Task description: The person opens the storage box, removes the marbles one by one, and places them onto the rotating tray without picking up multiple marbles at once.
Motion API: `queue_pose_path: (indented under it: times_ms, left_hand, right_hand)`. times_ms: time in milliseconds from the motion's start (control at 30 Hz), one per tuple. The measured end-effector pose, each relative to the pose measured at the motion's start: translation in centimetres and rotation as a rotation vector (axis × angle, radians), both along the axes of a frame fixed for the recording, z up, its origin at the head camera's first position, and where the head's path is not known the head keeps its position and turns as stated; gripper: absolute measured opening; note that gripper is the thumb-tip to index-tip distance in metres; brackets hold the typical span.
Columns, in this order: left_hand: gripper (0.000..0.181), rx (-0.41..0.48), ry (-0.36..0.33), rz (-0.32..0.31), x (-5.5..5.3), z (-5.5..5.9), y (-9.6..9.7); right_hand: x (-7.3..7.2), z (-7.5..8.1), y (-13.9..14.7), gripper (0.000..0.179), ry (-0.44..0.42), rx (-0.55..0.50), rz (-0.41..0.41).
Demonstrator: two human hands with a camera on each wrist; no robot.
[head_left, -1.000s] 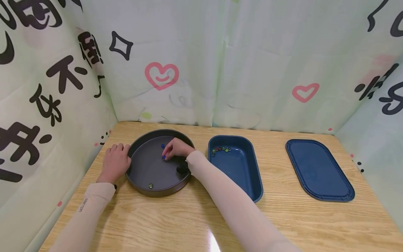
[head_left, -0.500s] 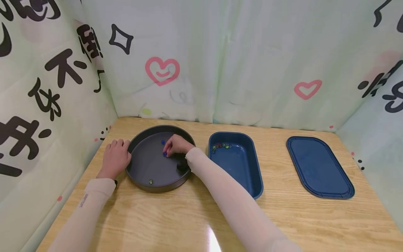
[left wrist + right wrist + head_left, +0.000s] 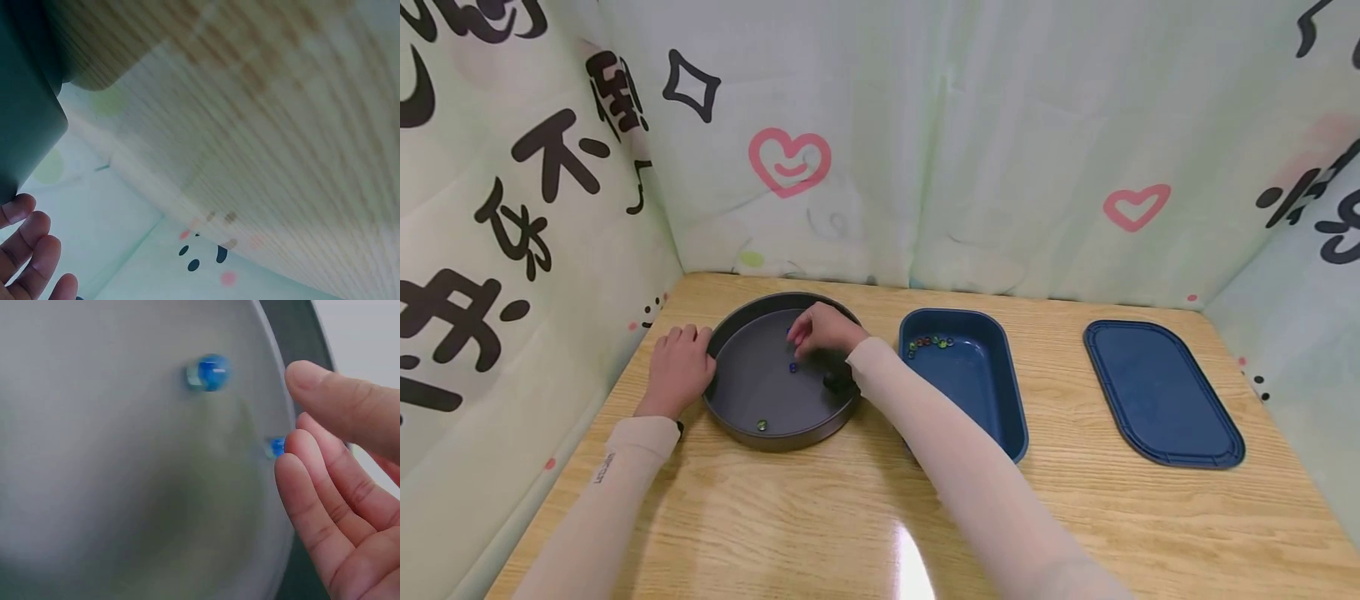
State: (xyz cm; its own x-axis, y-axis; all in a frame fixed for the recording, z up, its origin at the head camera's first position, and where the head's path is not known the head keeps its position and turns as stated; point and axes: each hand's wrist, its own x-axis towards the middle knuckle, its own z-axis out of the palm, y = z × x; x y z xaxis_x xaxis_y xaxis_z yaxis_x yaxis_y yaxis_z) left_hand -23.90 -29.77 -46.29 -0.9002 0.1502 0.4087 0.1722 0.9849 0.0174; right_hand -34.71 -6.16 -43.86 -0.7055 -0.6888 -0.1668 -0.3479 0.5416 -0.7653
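From my place I see a wooden table (image 3: 760, 517) with pale printed curtains (image 3: 1037, 167) around it; at its right side lies a flat blue panel (image 3: 1165, 396). The left hand (image 3: 677, 367) rests at the left rim of the dark round pan (image 3: 741, 392), fingers loosely bent; whether it grips, I cannot tell. The right hand (image 3: 826, 329) is above the pan, its thumb and fingers apart, and one blue marble (image 3: 276, 447) is just beside the fingertips. Another blue marble (image 3: 793, 367) and a greenish marble (image 3: 762, 425) lie on the pan floor. More marbles (image 3: 942, 343) lie in the blue tub (image 3: 977, 400). Half a second ago the right fingers were at the nearer blue marble; now they have moved toward the farther one, while the left hand stayed at the rim.
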Motion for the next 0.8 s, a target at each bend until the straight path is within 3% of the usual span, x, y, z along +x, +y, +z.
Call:
queue_pose_path:
  times_ms: [400, 800]
  left_hand:
    - [0.018, -0.002, -0.038, 0.012, 0.3, 0.4, 0.2]
    - [0.017, 0.016, -0.048, 0.013, 0.3, 0.3, 0.1]
  right_hand:
    - [0.0, 4.8, 2.3, 0.028, 0.015, -0.114, 0.04]
    - [0.5, 8.0, 9.1, 0.026, 0.056, -0.204, -0.004]
